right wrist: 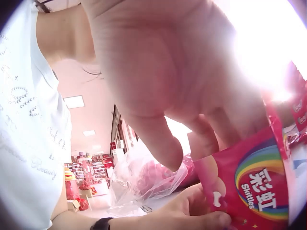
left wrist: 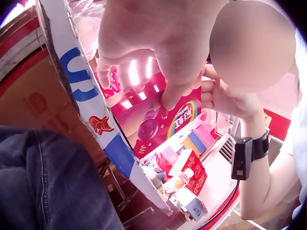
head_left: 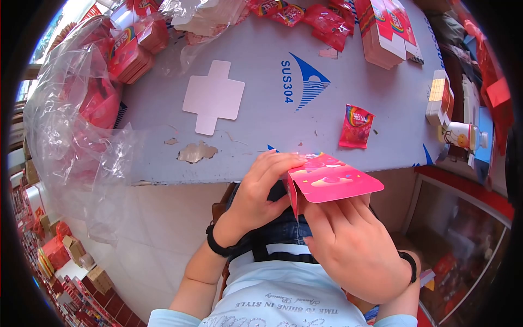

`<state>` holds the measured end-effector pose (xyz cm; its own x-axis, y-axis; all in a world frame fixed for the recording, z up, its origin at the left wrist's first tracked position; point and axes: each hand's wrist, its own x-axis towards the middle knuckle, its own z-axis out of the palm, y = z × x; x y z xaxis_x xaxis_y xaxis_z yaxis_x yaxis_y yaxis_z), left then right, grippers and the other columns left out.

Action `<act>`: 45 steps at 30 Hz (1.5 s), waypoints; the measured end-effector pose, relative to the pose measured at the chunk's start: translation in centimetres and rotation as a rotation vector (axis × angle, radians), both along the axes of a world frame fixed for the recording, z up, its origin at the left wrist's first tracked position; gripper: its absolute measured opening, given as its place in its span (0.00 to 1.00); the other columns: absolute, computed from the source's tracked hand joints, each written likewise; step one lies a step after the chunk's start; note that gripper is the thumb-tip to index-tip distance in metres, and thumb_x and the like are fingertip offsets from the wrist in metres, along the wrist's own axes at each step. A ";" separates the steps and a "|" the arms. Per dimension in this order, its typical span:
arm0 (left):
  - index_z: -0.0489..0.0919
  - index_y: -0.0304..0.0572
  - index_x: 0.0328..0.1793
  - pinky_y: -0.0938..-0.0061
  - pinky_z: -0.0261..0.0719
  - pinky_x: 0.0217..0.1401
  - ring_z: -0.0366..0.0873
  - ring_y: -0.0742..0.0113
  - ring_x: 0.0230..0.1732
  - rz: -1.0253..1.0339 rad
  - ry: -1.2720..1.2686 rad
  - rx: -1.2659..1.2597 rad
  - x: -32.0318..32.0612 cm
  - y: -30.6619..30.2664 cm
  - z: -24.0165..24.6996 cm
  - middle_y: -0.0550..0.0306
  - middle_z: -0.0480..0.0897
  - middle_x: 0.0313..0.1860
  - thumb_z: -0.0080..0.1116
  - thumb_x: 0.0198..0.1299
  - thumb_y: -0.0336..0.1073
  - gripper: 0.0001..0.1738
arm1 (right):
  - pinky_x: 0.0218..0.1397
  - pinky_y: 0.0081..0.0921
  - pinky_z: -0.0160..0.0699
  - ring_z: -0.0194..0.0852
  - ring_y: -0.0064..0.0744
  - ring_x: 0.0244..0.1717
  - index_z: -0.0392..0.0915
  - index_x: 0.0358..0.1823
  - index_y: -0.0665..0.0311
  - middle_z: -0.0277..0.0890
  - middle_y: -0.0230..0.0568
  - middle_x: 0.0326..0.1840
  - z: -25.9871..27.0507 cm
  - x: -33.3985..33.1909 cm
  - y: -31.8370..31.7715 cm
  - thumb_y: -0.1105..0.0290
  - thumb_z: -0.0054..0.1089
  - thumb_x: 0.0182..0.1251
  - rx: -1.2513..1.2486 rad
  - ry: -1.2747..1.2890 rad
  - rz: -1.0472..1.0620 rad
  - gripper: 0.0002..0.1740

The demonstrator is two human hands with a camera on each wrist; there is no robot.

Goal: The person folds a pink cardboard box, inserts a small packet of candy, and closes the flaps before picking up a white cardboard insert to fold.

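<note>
In the head view a pink Skittles box [head_left: 335,177] is held at the table's near edge, its end flap open toward the body. My left hand [head_left: 256,191] grips the box by its left side, fingers over the top and thumb below; the left wrist view shows the thumb across the printed panel. The fingers of my right hand [head_left: 357,245] reach into the open end beneath the flap, extended, their tips hidden. In the right wrist view that thumb stays outside, apart from the box. A small red Skittles packet [head_left: 357,128] lies on the table just beyond the box.
A white cross-shaped card [head_left: 214,98] lies on the grey table [head_left: 261,141]. Clear plastic bags [head_left: 71,120] drape over the left edge. Stacks of flat pink boxes [head_left: 381,38] and red packets [head_left: 327,24] sit at the back. A small bottle [head_left: 460,135] stands right.
</note>
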<state>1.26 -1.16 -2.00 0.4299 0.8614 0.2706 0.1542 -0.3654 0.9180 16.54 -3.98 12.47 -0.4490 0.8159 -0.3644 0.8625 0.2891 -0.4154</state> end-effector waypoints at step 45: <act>0.79 0.39 0.38 0.51 0.68 0.56 0.67 0.40 0.61 0.257 0.615 0.358 1.2 -1.5 7.3 0.43 0.67 0.65 0.59 0.47 0.30 0.10 | 0.50 0.46 0.68 0.65 0.60 0.45 0.49 0.61 0.60 0.52 0.65 0.57 -3.0 -0.9 0.6 0.88 0.52 0.45 0.141 0.475 -0.161 0.40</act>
<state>2.47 -2.63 5.34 0.3910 0.8597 0.3286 0.7213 -0.5080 0.4708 15.66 -3.42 9.48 -0.4031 0.9146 -0.0330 0.6266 0.2495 -0.7383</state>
